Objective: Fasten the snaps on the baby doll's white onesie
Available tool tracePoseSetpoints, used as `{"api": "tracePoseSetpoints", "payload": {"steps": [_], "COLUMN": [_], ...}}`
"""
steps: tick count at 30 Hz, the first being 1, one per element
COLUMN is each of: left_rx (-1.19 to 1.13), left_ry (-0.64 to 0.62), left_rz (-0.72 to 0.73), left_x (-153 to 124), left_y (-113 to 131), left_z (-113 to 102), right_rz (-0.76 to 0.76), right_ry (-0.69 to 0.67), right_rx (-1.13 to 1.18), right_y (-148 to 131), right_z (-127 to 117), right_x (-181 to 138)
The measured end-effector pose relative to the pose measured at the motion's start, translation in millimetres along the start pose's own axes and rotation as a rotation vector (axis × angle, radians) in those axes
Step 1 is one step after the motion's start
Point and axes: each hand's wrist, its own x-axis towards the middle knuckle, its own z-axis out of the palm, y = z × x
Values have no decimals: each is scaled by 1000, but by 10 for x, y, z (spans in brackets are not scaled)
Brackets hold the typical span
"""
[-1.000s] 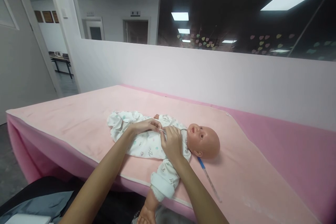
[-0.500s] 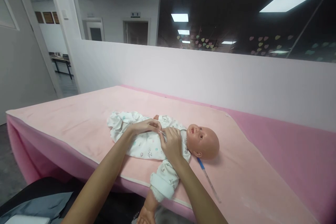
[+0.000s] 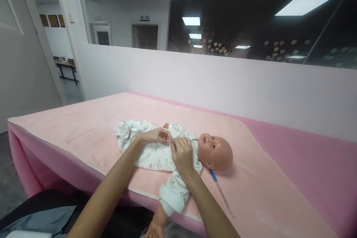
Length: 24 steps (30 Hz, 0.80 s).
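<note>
A baby doll (image 3: 216, 151) lies on its back on the pink mat (image 3: 83, 126), head to the right. It wears a white printed romper (image 3: 156, 156). Both my hands meet over the doll's chest. My left hand (image 3: 154, 135) has its fingers curled and pinches the romper's front edge. My right hand (image 3: 182, 154) is closed on the cloth beside it, just below the doll's chin. One sleeved doll arm (image 3: 171, 197) hangs over the mat's near edge, its bare hand below.
A thin thermometer with a blue end (image 3: 221, 192) lies on the mat right of the doll's head. A low white partition wall (image 3: 223, 85) runs behind the mat. Dark and grey fabric (image 3: 41, 212) lies at the lower left.
Both hands stay pinched at the doll's chest, fingers shifting slightly closer together. The view has dipped a little; the doll has not moved.
</note>
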Motion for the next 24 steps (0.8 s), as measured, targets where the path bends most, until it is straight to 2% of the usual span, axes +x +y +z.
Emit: {"api": "tracePoseSetpoints", "payload": {"steps": [2, 7, 9, 17, 24], "left_rx": [43, 203, 272, 509, 462], "left_ry": [32, 243, 289, 296, 292], "left_rz": [18, 131, 152, 161, 126], "left_x": [3, -53, -125, -331, -384], "left_y": [2, -69, -103, -97, -92], "left_z": [26, 99, 111, 99, 71], "right_rz": [-5, -10, -29, -18, -13], "right_ry": [20, 66, 71, 69, 59], "right_rx": [14, 1, -3, 16, 27], "right_y": [-5, -22, -26, -16, -21], "right_z": [-3, -21, -24, -11, -19], "right_x": [-1, -7, -11, -17, -4]}}
